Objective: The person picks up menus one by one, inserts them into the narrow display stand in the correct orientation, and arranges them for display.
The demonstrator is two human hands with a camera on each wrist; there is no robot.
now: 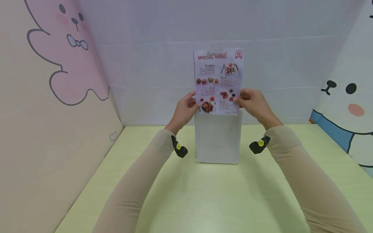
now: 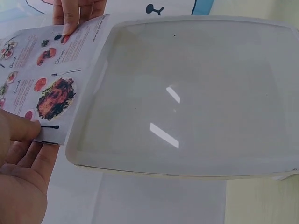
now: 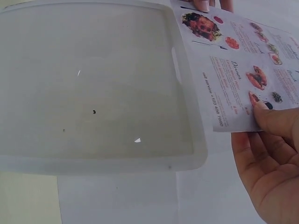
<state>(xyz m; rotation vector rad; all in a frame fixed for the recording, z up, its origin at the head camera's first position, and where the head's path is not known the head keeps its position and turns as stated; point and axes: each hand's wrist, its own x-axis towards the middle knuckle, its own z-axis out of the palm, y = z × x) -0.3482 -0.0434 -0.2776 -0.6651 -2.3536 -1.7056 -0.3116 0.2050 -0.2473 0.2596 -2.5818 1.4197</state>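
Observation:
Both hands hold a printed restaurant menu sheet [image 1: 219,81] upright, its text facing me. My left hand [image 1: 184,109] pinches the lower left edge, thumb on the printed face and fingers behind. On the opposite edge, my right hand [image 1: 253,103] pinches the sheet the same way, as the right wrist view shows with the right hand [image 3: 271,163]. Just below the sheet stands a white, translucent rectangular holder [image 1: 218,139] with a raised rim and rounded corners. The menu's bottom edge lies along the holder's top rim; whether they touch, I cannot tell.
The holder stands on a pale yellow-green table [image 1: 198,197]. A white sheet-like backdrop [image 1: 145,64] hangs behind it. Side panels carry a pink cartoon bear [image 1: 73,61] on the left and a white cartoon face [image 1: 349,106] on the right.

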